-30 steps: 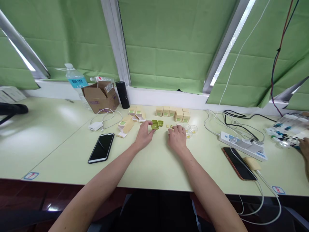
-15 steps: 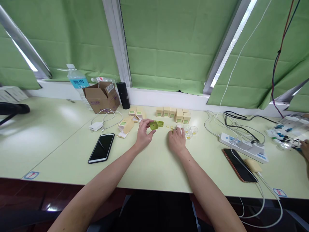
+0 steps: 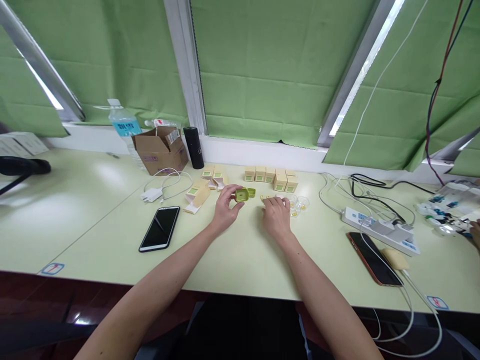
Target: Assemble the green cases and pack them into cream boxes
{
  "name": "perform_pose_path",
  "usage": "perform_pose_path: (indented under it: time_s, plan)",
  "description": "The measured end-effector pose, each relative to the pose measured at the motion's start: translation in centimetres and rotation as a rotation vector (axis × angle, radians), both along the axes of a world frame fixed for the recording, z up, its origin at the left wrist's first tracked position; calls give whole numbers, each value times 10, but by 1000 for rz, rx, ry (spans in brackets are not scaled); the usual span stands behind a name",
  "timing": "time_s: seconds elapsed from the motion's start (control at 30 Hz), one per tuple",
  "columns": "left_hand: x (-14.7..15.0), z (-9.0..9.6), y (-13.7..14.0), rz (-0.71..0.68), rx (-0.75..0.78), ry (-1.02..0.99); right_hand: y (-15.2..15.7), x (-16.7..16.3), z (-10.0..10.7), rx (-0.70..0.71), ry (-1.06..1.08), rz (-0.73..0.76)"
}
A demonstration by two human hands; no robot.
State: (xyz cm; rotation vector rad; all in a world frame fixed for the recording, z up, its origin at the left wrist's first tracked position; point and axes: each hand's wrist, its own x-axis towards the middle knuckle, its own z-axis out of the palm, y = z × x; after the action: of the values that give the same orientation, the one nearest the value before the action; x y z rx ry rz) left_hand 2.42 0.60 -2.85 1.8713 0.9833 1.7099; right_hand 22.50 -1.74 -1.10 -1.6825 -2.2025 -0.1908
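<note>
In the head view my left hand point(image 3: 224, 211) pinches a small green hinged case point(image 3: 242, 195) by its left side. The case is held open above the table, its inside facing me. My right hand point(image 3: 276, 215) is low over the table with its fingers curled down. What lies under those fingertips is hidden. Small yellow pieces point(image 3: 262, 197) lie just beyond them. To the right of this hand are clear round plastic cups point(image 3: 302, 203) with yellow bits in them.
Small cream boxes point(image 3: 270, 175) stand in a row behind my hands. Opened boxes point(image 3: 197, 195) lie on the left, beside a phone point(image 3: 159, 229) and a charger point(image 3: 153, 195). On the right are a power strip point(image 3: 378, 231) and another phone point(image 3: 373, 257). A carton point(image 3: 161, 152) stands at the back.
My right hand's fingers have shifted over the table, and a white item seen at them before is now covered. My left hand still holds the green case, tilted slightly differently.
</note>
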Motion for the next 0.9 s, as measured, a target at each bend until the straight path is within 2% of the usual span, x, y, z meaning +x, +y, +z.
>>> perform_pose_path:
  time_s: [0.27, 0.43, 0.53, 0.67, 0.77, 0.9]
  plan:
    - [1, -1, 1, -259, -207, -137, -6, 0, 4, 76, 434, 135]
    - [1, 3, 0, -379, -305, -218, -10, -1, 6, 233, 567, 194]
    - [0, 5, -1, -490, -394, -271, -9, -2, 5, 389, 633, 323]
    - [-2, 9, -5, -659, -491, -344, -7, -4, 4, 597, 634, 491]
    - [-3, 12, -10, -758, -559, -357, -8, -6, 4, 610, 548, 498]
    - [-1, 15, -15, -818, -601, -381, -10, -7, 4, 610, 448, 479]
